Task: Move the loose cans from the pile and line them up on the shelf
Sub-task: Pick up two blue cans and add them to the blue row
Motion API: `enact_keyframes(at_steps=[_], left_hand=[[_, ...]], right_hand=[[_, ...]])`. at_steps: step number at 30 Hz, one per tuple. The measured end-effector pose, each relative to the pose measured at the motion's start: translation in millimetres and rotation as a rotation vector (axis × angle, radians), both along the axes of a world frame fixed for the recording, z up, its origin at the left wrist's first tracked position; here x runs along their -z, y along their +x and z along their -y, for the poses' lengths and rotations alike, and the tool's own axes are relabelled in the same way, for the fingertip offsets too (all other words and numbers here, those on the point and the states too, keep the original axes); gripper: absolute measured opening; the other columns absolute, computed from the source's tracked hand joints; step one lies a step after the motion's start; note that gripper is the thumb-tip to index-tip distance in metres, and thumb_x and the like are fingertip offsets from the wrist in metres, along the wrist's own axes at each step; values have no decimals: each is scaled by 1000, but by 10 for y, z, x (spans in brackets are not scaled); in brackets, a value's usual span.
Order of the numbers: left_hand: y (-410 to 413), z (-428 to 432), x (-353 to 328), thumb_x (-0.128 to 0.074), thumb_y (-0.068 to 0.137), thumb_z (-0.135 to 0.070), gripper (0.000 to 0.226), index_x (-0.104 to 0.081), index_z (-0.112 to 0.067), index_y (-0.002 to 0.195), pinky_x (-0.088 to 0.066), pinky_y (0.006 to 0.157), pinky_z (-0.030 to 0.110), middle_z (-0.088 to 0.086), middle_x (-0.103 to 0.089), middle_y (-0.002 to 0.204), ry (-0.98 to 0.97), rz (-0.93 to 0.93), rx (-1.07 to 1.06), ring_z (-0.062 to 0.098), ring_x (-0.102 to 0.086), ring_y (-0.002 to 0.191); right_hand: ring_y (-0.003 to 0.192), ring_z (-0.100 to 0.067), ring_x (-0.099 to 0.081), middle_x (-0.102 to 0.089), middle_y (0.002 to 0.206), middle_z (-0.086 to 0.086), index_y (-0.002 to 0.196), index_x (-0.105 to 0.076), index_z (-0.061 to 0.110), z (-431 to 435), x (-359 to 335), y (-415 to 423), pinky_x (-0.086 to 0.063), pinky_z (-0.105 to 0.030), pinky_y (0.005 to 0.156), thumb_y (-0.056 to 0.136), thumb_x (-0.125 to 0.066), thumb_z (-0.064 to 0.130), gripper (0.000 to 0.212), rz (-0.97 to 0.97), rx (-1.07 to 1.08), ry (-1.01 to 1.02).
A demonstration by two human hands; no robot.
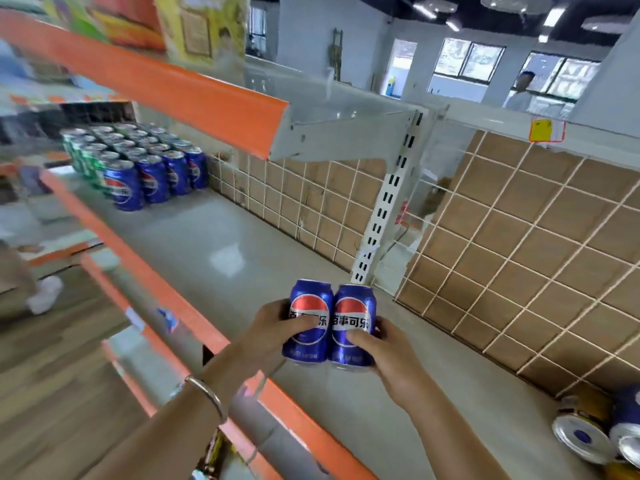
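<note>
Two blue cola cans are held upright side by side above the grey shelf point(242, 244). My left hand point(273, 329) grips the left can point(310, 306), thumb across its label. My right hand point(384, 355) grips the right can point(355, 308). Far down the shelf on the left, several blue and green cans point(145, 161) stand lined up in rows. The pile of loose cans point(595, 431) lies on its side at the lower right corner, partly cut off by the frame edge.
An orange price rail point(194, 317) runs along the shelf's front edge. A wire grid backed with cardboard point(519, 237) closes the back. An upper shelf point(173, 84) overhangs at the left. A white slotted upright point(384, 209) stands behind the held cans. A person point(523, 91) stands far behind.
</note>
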State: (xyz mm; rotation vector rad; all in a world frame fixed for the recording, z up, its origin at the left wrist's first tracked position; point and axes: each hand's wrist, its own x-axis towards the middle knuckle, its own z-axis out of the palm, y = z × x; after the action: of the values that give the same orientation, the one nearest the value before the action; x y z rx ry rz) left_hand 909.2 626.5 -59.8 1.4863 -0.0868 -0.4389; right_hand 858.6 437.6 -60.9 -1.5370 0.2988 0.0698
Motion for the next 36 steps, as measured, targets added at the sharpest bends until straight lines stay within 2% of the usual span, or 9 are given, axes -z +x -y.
enact_keyframes(at_steps=[3, 10, 13, 16, 19, 24, 28, 32, 36], left_hand=[[72, -390, -56, -78, 41, -42, 78, -65, -4, 109, -56, 79, 33, 12, -72, 101, 58, 39, -57, 24, -69, 90], [319, -1454, -92, -77, 42, -40, 54, -66, -20, 91, -55, 76, 31, 6, -72, 92, 23, 62, -235, 19, -69, 81], [475, -1952, -76, -78, 48, -39, 48, -65, -17, 89, -57, 77, 33, 9, -72, 92, 30, 64, -263, 22, -69, 82], [673, -2431, -51, -78, 39, -51, 68, -67, -15, 95, -54, 89, 43, 11, -73, 97, 41, 57, -262, 26, -70, 93], [843, -2817, -40, -79, 41, -46, 78, -64, -8, 108, -54, 89, 44, 14, -72, 103, 15, 55, -253, 28, -69, 96], [1058, -3201, -6, -84, 57, -29, 62, -63, -7, 111, -56, 87, 39, 12, -72, 104, -8, 59, -214, 25, -70, 94], [1281, -3292, 79, -85, 45, -36, 80, -60, -7, 115, -57, 81, 36, 8, -72, 102, -43, 89, -233, 22, -70, 92], [1557, -3324, 135, -86, 63, -14, 46, -59, -21, 100, -54, 63, 19, -3, -71, 90, -60, 120, -240, 4, -70, 74], [1968, -3396, 194, -89, 53, -24, 67, -57, -17, 111, -57, 76, 30, 6, -71, 103, -93, 146, -200, 16, -70, 89]], right_hand=[[91, -26, -71, -74, 97, -9, 108, -63, 13, -351, -28, 158, -57, -40, 80, 74, -71, 7, 36, 9, -95, 8], [93, -29, -69, -73, 99, -12, 109, -63, 8, -1414, -159, 667, -56, -43, 84, 60, -70, 18, 51, 41, -198, -17], [76, -17, -70, -73, 86, -3, 98, -64, 14, -1923, -163, 859, -56, -27, 66, 75, -73, 8, 26, 56, -212, -43], [76, -19, -70, -73, 84, -5, 95, -64, 13, -2402, -184, 1051, -56, -36, 73, 79, -68, 0, 21, 62, -213, -36], [78, -24, -70, -73, 85, -10, 104, -63, 4, -2810, -184, 1203, -56, -39, 73, 66, -73, 7, 40, 70, -196, 1], [63, -16, -69, -73, 73, -6, 102, -61, -3, -3192, -142, 1393, -54, -26, 54, 79, -63, -9, 23, 65, -164, 30], [74, -24, -69, -73, 82, -13, 98, -64, 1, -3331, -159, 1626, -56, -39, 72, 62, -75, 3, 38, 91, -118, -21], [78, -26, -71, -73, 91, -16, 100, -64, 8, -3384, -113, 1955, -55, -34, 65, 55, -73, 14, 47, 81, -95, -46], [74, -20, -71, -72, 91, -10, 104, -61, 10, -3440, -27, 2363, -52, -28, 60, 51, -73, 18, 55, 70, -54, -46]])
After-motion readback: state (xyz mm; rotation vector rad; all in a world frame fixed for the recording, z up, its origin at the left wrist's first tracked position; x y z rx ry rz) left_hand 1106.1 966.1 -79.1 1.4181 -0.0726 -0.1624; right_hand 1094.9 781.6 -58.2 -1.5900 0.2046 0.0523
